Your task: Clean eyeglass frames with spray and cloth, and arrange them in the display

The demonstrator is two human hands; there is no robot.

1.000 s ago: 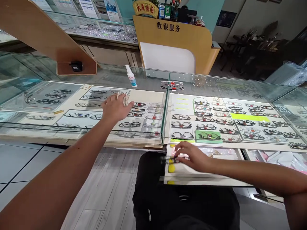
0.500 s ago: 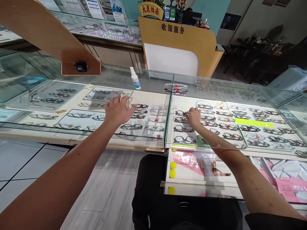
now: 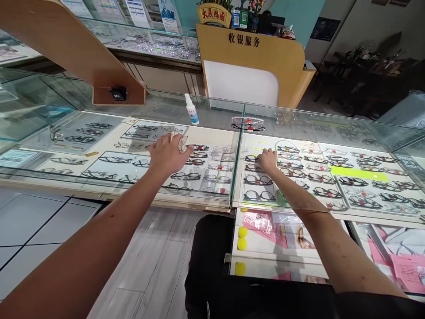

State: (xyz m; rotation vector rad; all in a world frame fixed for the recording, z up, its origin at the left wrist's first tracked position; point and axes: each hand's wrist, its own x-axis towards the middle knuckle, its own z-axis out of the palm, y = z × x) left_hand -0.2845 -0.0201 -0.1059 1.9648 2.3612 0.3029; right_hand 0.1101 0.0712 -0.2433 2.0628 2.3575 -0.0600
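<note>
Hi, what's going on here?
A person is reaching across the lit display of a glass eyeglasses counter with both hands. Their left hand holds a crumpled cloth above rows of frames, while their right hand is at a pair of black-framed glasses.

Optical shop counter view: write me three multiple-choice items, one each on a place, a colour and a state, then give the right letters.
1. Where is the crumpled cloth? A on the floor; B in the left hand; C beside a bottle.
2. What colour is the long strip on the right display card? A red; B blue; C yellow-green.
3. What is the right hand doing? A reaching over eyeglass frames; B resting on a lap; C gripping a bottle.

1 B: the cloth bunches under its fingers. 2 C: the strip shows yellow-green. 3 A: its fingers lie at the frames.
</note>
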